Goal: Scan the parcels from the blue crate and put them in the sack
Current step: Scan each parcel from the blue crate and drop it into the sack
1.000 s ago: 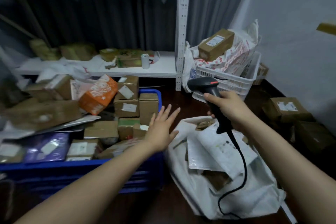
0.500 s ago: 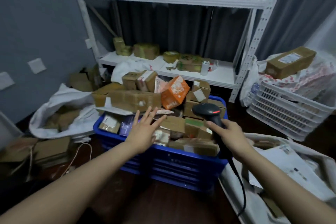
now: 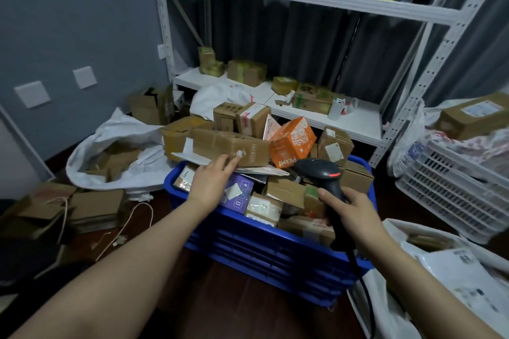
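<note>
A blue crate [image 3: 264, 250] sits on the dark floor ahead, heaped with several cardboard parcels. Among them are a long brown box [image 3: 228, 146], an orange box [image 3: 293, 142] and a purple flat parcel [image 3: 238, 192]. My left hand [image 3: 213, 180] reaches over the crate with its fingers apart, fingertips at the lower edge of the long brown box. My right hand [image 3: 348, 210] grips a black barcode scanner [image 3: 322, 173] above the crate's right side; its cable runs down past my arm. The white sack [image 3: 451, 272] lies open at the lower right with white mailers inside.
A white metal shelf [image 3: 303, 107] with more boxes stands behind the crate. White slatted baskets [image 3: 451, 198] stack at the right, a brown box on top. A second white sack [image 3: 124, 151] with boxes and flattened cardboard [image 3: 91, 209] lie at the left.
My view has swung left from the sack to the crate. My left hand has moved forward to the long brown box. The scanner hand stays over the crate's right side.
</note>
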